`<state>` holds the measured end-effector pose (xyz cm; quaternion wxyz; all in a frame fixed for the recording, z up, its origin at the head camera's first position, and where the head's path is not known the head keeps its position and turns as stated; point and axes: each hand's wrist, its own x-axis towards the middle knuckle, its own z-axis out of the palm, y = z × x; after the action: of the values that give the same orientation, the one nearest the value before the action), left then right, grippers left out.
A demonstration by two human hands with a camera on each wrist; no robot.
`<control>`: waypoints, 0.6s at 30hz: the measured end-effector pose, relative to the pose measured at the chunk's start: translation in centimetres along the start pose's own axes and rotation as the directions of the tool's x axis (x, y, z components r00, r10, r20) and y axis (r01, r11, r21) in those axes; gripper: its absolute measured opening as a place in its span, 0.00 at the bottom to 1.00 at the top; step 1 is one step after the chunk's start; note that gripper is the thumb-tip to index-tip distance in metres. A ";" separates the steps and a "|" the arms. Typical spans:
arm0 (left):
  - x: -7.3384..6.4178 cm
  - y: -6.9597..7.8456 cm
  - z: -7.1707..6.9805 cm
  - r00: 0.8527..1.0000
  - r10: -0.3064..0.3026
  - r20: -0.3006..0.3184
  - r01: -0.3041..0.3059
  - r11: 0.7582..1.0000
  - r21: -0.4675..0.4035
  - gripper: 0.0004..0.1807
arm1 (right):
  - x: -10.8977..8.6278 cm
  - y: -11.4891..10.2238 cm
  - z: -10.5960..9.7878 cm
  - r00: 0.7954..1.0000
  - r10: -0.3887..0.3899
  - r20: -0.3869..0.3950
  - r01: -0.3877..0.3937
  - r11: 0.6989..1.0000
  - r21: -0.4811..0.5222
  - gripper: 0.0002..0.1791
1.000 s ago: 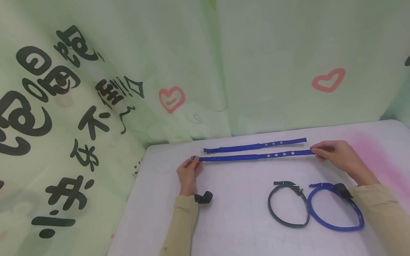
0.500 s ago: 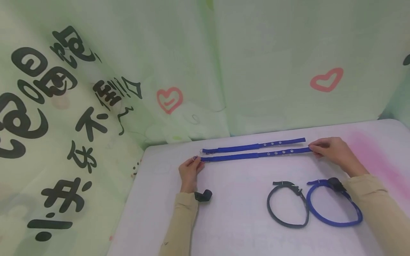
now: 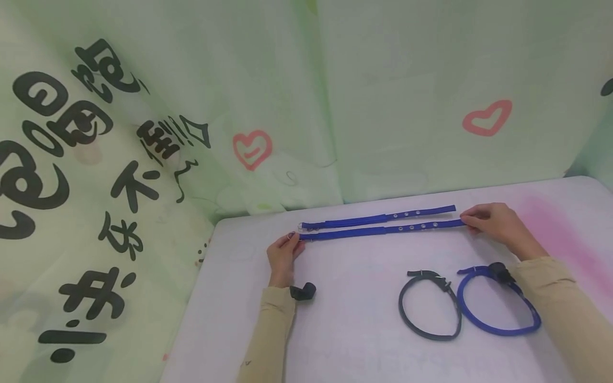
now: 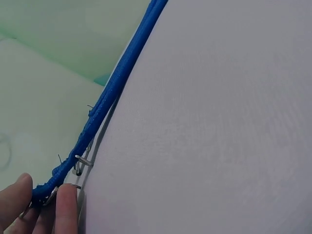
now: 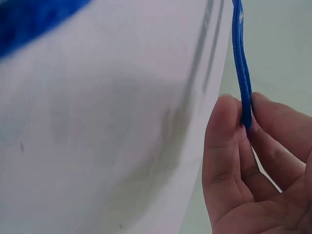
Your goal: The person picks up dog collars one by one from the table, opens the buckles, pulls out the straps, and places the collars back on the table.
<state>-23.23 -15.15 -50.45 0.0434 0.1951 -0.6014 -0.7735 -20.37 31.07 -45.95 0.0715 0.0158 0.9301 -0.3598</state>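
A blue collar strap (image 3: 351, 232) with several metal eyelets is stretched out straight between the two hands. My left hand (image 3: 282, 258) pinches its metal-ring end; in the left wrist view, thumb and fingers grip the blue strap (image 4: 114, 80) beside small metal fittings. The far right tip is pinched by my right hand (image 3: 493, 226), and the right wrist view shows thumb and fingers on the strap end (image 5: 245, 97). Just behind lies a second blue collar strap (image 3: 356, 219), laid out nearly parallel, with eyelets and a buckle end at its left.
Nearer on the white table (image 3: 354, 319) lie a dark green collar (image 3: 431, 336) and a blue collar (image 3: 498, 332), both buckled into loops. The right wrist camera and sleeve partly cover the blue loop. A pale green curtain (image 3: 397, 149) hangs along the table's back edge.
The held strap's right end has risen slightly and moved closer to the strap behind, with my right hand shifting a little up. Both hands keep their pinch. The view has shifted slightly.
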 end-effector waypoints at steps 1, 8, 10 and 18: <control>0.0 0.1 -0.1 1.000 -0.012 0.004 0.012 1.000 0.009 0.15 | 0.0 0.0 -0.1 1.000 -0.010 0.000 0.010 1.000 -0.011 0.23; -0.3 0.3 -1.2 0.999 -0.007 0.037 0.003 0.994 0.110 0.23 | -0.6 -1.1 -0.7 0.995 -0.088 -0.039 0.085 0.994 -0.064 0.22; -0.5 0.5 -1.5 0.999 0.007 0.040 -0.013 0.989 0.145 0.23 | -0.8 -1.5 -0.9 0.994 -0.095 -0.052 0.091 0.993 -0.075 0.22; -1.8 1.0 -2.7 0.999 0.026 0.025 -0.031 0.979 0.202 0.25 | -1.9 -2.7 -0.9 0.985 -0.130 -0.112 0.118 0.987 -0.104 0.19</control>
<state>-20.77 -17.33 -49.61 0.0278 0.1813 -0.6800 -0.7099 -18.83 29.72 -43.17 -0.0055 -0.0244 0.9483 -0.3162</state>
